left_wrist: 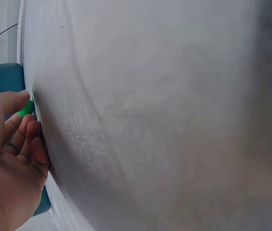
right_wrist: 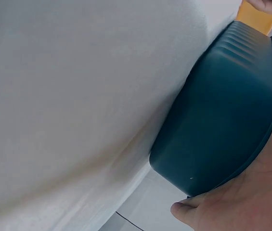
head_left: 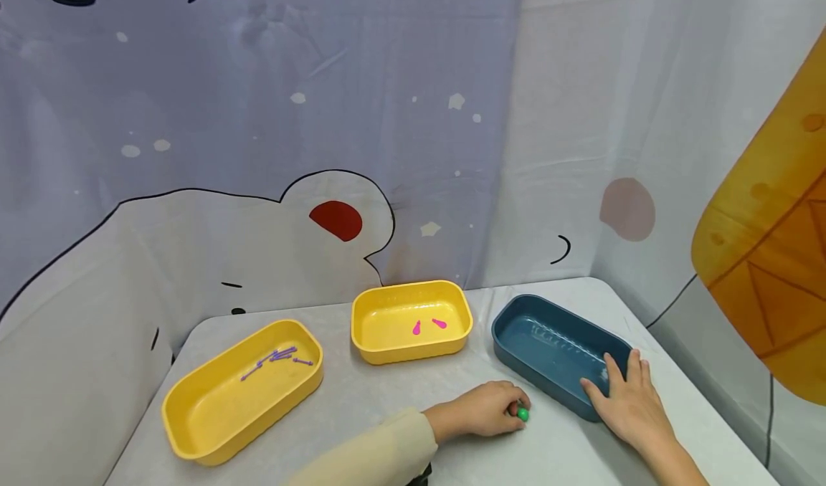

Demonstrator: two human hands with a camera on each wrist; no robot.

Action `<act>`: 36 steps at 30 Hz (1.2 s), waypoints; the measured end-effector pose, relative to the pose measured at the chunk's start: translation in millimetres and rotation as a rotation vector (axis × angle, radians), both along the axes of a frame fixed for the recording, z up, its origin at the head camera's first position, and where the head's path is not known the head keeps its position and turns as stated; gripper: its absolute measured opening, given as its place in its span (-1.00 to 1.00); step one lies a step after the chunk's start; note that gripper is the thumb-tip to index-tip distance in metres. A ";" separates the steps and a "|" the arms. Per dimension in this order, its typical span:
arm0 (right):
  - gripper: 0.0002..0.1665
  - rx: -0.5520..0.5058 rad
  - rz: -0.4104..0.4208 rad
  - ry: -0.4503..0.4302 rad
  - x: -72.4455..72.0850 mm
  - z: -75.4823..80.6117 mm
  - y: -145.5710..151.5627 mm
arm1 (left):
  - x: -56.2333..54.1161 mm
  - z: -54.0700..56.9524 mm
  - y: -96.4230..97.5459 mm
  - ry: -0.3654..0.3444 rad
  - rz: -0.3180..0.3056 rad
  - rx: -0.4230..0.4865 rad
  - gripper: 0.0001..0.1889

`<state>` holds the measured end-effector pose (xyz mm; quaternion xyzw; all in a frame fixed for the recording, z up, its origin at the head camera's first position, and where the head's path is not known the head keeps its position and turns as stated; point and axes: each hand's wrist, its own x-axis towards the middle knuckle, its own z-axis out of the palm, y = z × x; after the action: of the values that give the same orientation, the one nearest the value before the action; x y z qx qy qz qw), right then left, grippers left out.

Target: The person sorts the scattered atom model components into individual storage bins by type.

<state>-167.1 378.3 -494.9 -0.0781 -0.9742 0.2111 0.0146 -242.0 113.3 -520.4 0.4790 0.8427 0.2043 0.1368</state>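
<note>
My left hand [head_left: 485,408] is low over the white table, and its thumb and forefinger pinch a small shiny green ball [head_left: 523,414]. In the left wrist view that green ball [left_wrist: 26,109] shows between the fingertips, right at the tabletop. Across the near right end of a dark teal tray [head_left: 548,350] rests my right hand [head_left: 632,403], fingers spread and fairly straight over the rim, thumb reaching inside. The right wrist view shows the tray's outer wall [right_wrist: 213,120] with the palm against its rim.
At the back middle, a yellow tray [head_left: 371,355] holds two pink pieces [head_left: 416,327]. Another yellow tray [head_left: 209,414] on the left contains several purple sticks [head_left: 282,355]. A printed curtain [head_left: 413,113] hangs behind the table [head_left: 361,400].
</note>
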 end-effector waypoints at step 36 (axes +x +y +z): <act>0.13 -0.005 -0.004 -0.002 -1.3 0.4 0.9 | -11.4 20.6 4.6 -0.050 0.025 0.113 -0.83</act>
<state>-168.4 379.2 -494.5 -0.0801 -0.9736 0.2134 0.0141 -253.4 117.9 -499.8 0.4703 0.8319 0.2652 0.1279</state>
